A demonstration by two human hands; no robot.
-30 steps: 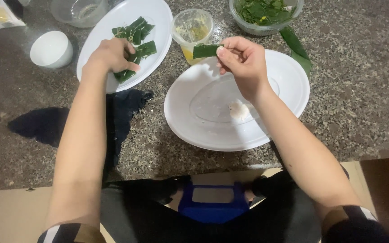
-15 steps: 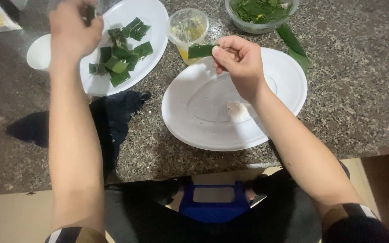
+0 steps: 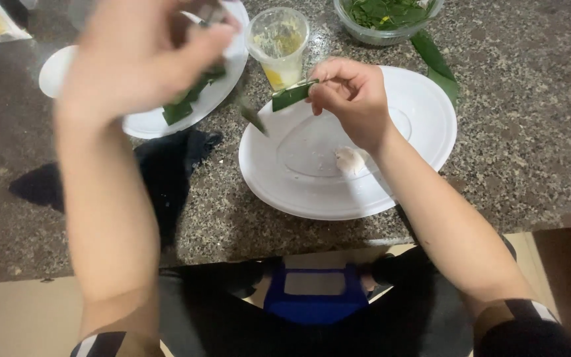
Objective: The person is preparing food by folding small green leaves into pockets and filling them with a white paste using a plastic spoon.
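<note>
Above the white plate (image 3: 424, 125), my right hand (image 3: 351, 99) pinches a folded green leaf strip (image 3: 293, 95). My left hand (image 3: 140, 56) has risen from the oval plate (image 3: 147, 122), blurred, fingers closed on another leaf piece (image 3: 252, 118), now carried toward the strip.

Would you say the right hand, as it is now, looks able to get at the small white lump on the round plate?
Probably yes: the white lump lies uncovered just beneath the right hand, though its fingers pinch a green leaf strip.
</note>
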